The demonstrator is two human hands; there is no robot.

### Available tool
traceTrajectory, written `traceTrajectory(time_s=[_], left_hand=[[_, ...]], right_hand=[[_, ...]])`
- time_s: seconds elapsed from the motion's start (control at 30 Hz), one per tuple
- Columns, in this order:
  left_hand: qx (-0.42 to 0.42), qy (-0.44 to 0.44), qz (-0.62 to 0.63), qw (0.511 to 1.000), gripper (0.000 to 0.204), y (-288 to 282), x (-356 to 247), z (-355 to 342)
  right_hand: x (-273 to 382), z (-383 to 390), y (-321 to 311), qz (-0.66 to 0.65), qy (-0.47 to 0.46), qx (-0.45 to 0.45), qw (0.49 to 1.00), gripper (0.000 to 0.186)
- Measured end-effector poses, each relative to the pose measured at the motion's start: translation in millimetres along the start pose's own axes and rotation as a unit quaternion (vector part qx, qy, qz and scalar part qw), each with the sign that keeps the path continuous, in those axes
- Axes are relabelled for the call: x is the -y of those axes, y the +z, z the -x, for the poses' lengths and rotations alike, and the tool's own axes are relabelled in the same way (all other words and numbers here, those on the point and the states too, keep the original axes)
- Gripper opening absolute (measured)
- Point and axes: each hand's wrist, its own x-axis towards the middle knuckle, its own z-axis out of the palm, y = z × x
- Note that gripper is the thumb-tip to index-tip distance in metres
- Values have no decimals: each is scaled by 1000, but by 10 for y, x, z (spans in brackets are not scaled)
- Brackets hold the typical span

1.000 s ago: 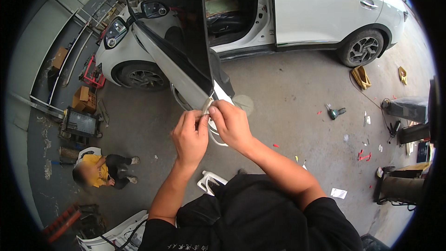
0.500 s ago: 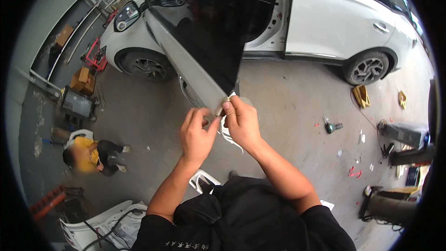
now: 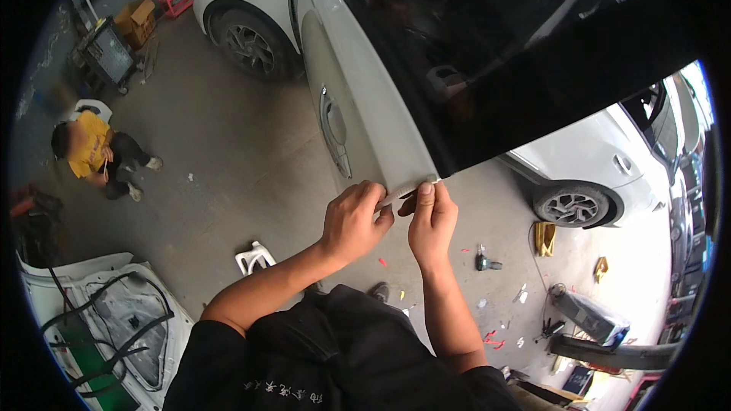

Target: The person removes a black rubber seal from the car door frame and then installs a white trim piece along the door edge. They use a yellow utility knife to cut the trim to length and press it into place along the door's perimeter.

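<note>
A white car door (image 3: 365, 99) stands swung open in front of me, its end edge toward me and its dark window (image 3: 487, 84) stretching to the upper right. At that edge, just below the window's lower corner, runs a narrow pale strip (image 3: 403, 190). My left hand (image 3: 354, 221) is closed, with thumb and fingertips pinching the strip's left part. My right hand (image 3: 432, 224) is closed at its other end, the thumb pressed up against the door corner. What the fingertips cover is hidden. The door handle (image 3: 333, 125) shows on the outer panel, beyond my left hand.
A person in a yellow top (image 3: 91, 144) sits at the left. A white plastic stool (image 3: 255, 257) is near my left forearm. A detached door panel (image 3: 129, 327) lies lower left. On the floor at right are a green power tool (image 3: 487, 260), a yellow object (image 3: 544, 239) and scraps.
My view has turned and come nearer the door's edge, which now shows more of its outer panel and window. Both hands stay at the door corner, somewhat farther apart, the strip spanning between them.
</note>
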Motion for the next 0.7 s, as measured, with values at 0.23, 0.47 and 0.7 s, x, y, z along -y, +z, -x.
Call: traceTrajectory(time_s=[0.23, 0.47, 0.7], left_hand=[[31, 52, 37, 998, 15, -95, 126, -32], [25, 56, 19, 998, 17, -89, 114, -62], [-1, 23, 59, 998, 22, -88, 137, -103]], right_hand=[[-47, 33, 64, 34, -25, 21, 999, 32], [9, 32, 62, 99, -53, -20, 993, 28], [1, 28, 83, 85, -56, -37, 994, 27]])
